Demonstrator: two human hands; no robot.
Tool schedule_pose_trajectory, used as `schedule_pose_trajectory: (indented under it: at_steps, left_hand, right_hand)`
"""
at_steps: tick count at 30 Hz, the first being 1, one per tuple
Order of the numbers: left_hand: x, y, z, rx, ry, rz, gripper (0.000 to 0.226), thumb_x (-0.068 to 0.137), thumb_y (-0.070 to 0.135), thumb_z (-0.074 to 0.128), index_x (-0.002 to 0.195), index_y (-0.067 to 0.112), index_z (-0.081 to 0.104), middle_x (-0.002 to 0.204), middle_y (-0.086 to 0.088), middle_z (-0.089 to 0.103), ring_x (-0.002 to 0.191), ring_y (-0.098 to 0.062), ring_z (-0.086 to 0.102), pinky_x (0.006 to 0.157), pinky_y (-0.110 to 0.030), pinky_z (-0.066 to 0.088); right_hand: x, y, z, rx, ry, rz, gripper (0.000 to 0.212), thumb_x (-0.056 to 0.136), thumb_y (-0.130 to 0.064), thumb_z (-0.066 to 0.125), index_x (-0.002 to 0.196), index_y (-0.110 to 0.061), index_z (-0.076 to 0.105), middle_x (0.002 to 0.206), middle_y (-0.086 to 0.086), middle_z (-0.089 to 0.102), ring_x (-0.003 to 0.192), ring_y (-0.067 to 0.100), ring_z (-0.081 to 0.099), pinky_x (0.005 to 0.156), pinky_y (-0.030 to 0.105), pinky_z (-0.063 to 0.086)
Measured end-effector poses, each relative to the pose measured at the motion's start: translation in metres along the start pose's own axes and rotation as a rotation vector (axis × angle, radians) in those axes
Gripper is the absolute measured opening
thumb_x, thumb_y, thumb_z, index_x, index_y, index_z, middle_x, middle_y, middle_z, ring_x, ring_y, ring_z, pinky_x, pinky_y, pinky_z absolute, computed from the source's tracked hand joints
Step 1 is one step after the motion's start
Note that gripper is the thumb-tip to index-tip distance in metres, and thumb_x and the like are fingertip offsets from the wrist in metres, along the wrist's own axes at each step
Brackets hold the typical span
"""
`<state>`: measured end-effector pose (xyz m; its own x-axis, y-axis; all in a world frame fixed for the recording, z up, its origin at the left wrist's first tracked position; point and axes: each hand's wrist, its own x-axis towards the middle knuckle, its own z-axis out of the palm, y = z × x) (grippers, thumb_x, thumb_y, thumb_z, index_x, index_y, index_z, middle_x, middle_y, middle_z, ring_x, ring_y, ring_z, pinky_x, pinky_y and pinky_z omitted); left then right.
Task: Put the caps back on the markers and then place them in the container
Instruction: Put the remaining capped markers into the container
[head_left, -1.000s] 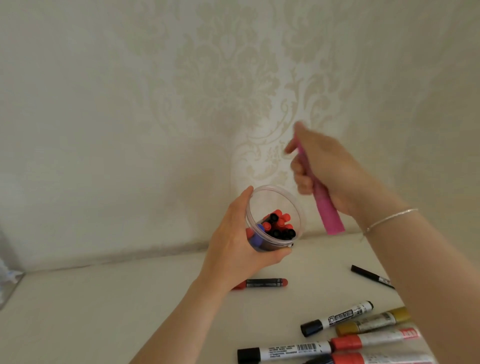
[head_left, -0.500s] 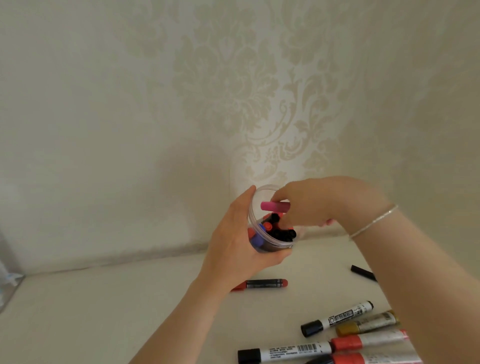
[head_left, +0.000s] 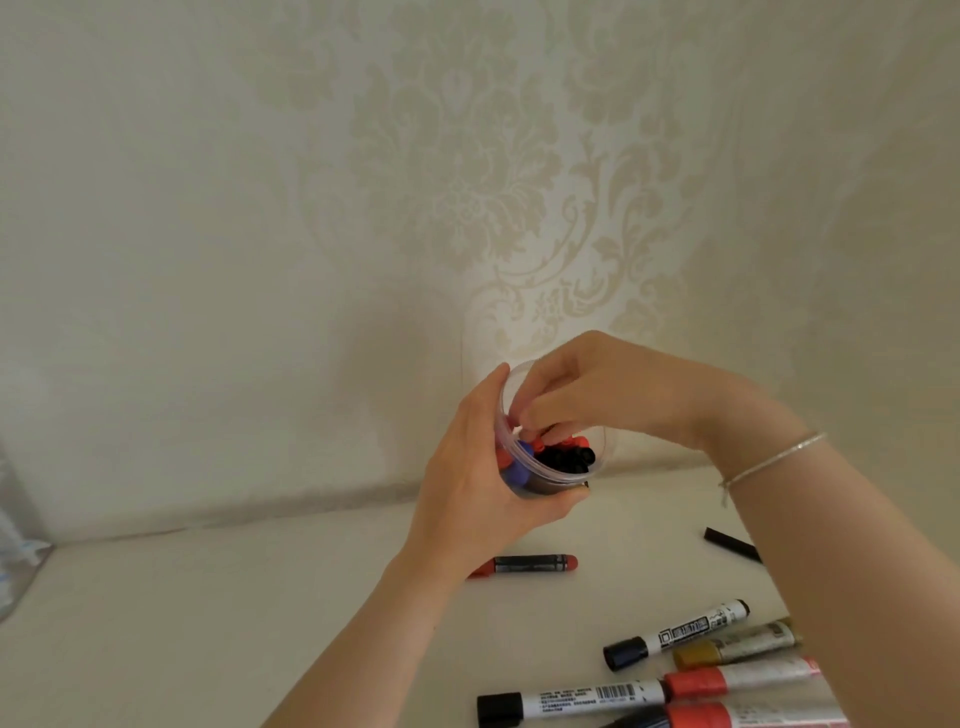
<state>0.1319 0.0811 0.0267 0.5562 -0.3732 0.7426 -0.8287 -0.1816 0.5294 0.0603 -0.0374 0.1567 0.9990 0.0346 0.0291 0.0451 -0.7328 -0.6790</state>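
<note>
My left hand wraps the clear container and holds it up off the counter, tilted mouth toward me, capped markers packed inside. My right hand sits at the rim with fingertips curled down into the opening; whether that grip has anything in it I cannot tell, since no pink shows under the fingers. To finish this drop well, I judge I should keep the container steady and tilted, let the marker slide in beside the others, and lift the fingers straight out so nothing is dragged along. Half a second ago the pink marker lay across the mouth, pinched in that hand; a second ago it was raised high. A red marker and several more near the counter's front edge remain out.
</note>
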Motion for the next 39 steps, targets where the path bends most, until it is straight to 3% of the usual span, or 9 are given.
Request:
schedule_pose_trajectory:
  at_steps: [7, 12, 14, 16, 18, 20, 27, 32, 39]
  left_hand:
    - [0.000, 0.004, -0.001, -0.009, 0.006, -0.011, 0.115, 0.055, 0.047, 0.088, 0.141, 0.050, 0.012, 0.125, 0.037, 0.036, 0.110, 0.017, 0.046, 0.081, 0.003, 0.036]
    - [-0.007, -0.002, -0.012, 0.022, 0.084, 0.001, 0.108, 0.053, 0.051, 0.084, 0.141, 0.038, 0.022, 0.132, 0.029, 0.034, 0.111, 0.026, 0.037, 0.086, 0.004, 0.033]
    - [-0.009, -0.003, -0.019, 0.034, 0.130, -0.002, 0.106, 0.052, 0.051, 0.083, 0.140, 0.034, 0.025, 0.133, 0.019, 0.039, 0.111, 0.026, 0.037, 0.087, 0.003, 0.033]
    - [-0.010, -0.005, -0.024, 0.049, 0.158, 0.004, 0.105, 0.053, 0.049, 0.083, 0.140, 0.032, 0.027, 0.133, 0.013, 0.041, 0.112, 0.026, 0.036, 0.088, 0.003, 0.033]
    - [-0.010, -0.005, -0.028, 0.067, 0.178, 0.016, 0.105, 0.053, 0.048, 0.084, 0.140, 0.029, 0.027, 0.134, 0.009, 0.042, 0.114, 0.026, 0.035, 0.089, 0.003, 0.033]
    - [-0.010, -0.005, -0.032, 0.077, 0.185, 0.019, 0.106, 0.053, 0.047, 0.084, 0.140, 0.029, 0.027, 0.135, 0.008, 0.042, 0.115, 0.026, 0.034, 0.089, 0.003, 0.033]
    - [-0.011, -0.005, -0.038, 0.090, 0.208, 0.044, 0.103, 0.055, 0.055, 0.077, 0.140, 0.026, 0.028, 0.134, 0.003, 0.045, 0.113, 0.027, 0.035, 0.087, 0.003, 0.034]
    - [-0.012, -0.007, -0.033, 0.052, 0.201, 0.009, 0.104, 0.053, 0.053, 0.079, 0.139, 0.029, 0.027, 0.132, 0.007, 0.044, 0.110, 0.027, 0.037, 0.084, 0.004, 0.034]
    - [-0.011, -0.002, -0.020, -0.037, 0.148, -0.052, 0.107, 0.050, 0.046, 0.087, 0.132, 0.062, 0.020, 0.127, 0.038, 0.037, 0.106, 0.014, 0.048, 0.080, 0.001, 0.039]
  right_hand:
    - [0.001, 0.007, 0.008, -0.048, 0.171, -0.119, 0.006, 0.077, -0.014, 0.069, 0.075, -0.016, 0.074, 0.070, -0.004, 0.071, 0.064, 0.000, 0.062, 0.063, 0.012, 0.049]
    - [0.004, 0.042, -0.002, 0.299, 0.938, -0.095, 0.011, 0.077, -0.009, 0.060, 0.070, -0.002, 0.059, 0.055, 0.002, 0.051, 0.052, 0.012, 0.046, 0.052, 0.022, 0.037]
    - [0.014, 0.067, 0.008, 0.019, 0.781, 0.152, 0.008, 0.079, -0.015, 0.059, 0.075, -0.008, 0.058, 0.067, 0.003, 0.056, 0.064, 0.018, 0.051, 0.057, 0.027, 0.038]
    - [0.020, 0.085, 0.033, -0.292, 0.254, 0.288, 0.015, 0.081, -0.017, 0.061, 0.096, -0.018, 0.061, 0.100, 0.004, 0.063, 0.084, 0.020, 0.058, 0.067, 0.027, 0.044]
    - [0.025, 0.096, 0.066, -0.367, -0.122, 0.254, 0.045, 0.082, -0.015, 0.061, 0.126, -0.023, 0.053, 0.128, 0.002, 0.053, 0.105, 0.019, 0.057, 0.081, 0.027, 0.047]
    - [0.026, 0.097, 0.100, -0.370, -0.225, 0.161, 0.051, 0.085, -0.014, 0.058, 0.134, -0.024, 0.047, 0.130, 0.001, 0.047, 0.115, 0.017, 0.052, 0.093, 0.026, 0.044]
    - [0.029, 0.099, 0.111, -0.703, 0.103, 0.053, 0.039, 0.090, -0.016, 0.045, 0.128, -0.022, 0.047, 0.126, 0.003, 0.053, 0.112, 0.026, 0.056, 0.087, 0.034, 0.048]
    - [0.016, 0.064, 0.015, 0.008, 0.740, -0.068, 0.069, 0.087, -0.008, 0.046, 0.143, -0.043, 0.025, 0.113, 0.009, 0.054, 0.091, 0.028, 0.066, 0.076, 0.043, 0.057]
    - [-0.020, -0.020, 0.017, 0.302, 0.820, -0.672, 0.054, 0.080, 0.005, 0.054, 0.120, -0.024, 0.034, 0.090, 0.006, 0.052, 0.087, 0.026, 0.067, 0.082, 0.032, 0.057]
